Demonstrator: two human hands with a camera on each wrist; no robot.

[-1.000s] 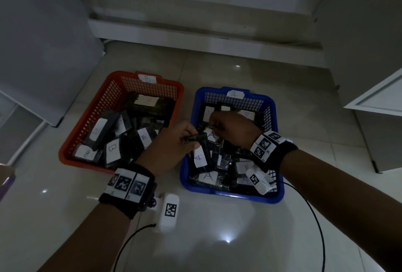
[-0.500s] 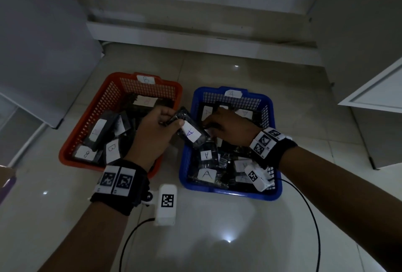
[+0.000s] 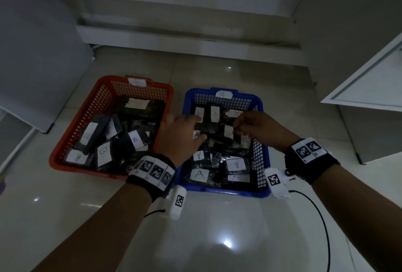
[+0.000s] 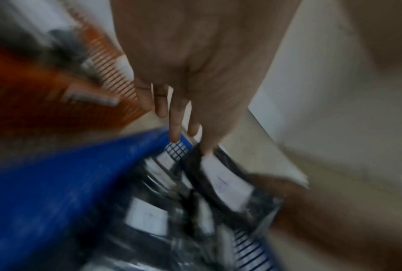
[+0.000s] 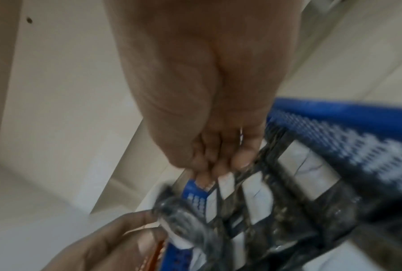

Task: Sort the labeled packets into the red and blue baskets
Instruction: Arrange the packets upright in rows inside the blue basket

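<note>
The red basket (image 3: 63, 141) holds dark packets with white "B" labels. Beside it on the right, the blue basket (image 3: 224, 191) holds packets labelled "A". My left hand (image 3: 199, 127) is over the blue basket's left half with its fingers (image 4: 174, 128) straight. Its thumb tip touches a dark labelled packet (image 4: 223, 181), which lies tilted on the pile and looks blurred in the right wrist view (image 5: 181, 221). My right hand (image 3: 237, 127) is over the basket's middle, and its curled fingertips (image 5: 218, 165) pinch the edge of another packet (image 3: 228, 132).
Both baskets stand side by side on a glossy pale tiled floor (image 3: 217, 239). A white cabinet door (image 3: 369, 89) stands open at the right, a white panel (image 3: 32, 65) at the left, and a low white ledge (image 3: 174, 39) behind. A black cable (image 3: 324, 228) trails at the right.
My left hand carried the "A" packet from over the gap between the baskets into the blue basket, and its fingers have straightened. My right hand stayed in the blue basket and shifted a little right.
</note>
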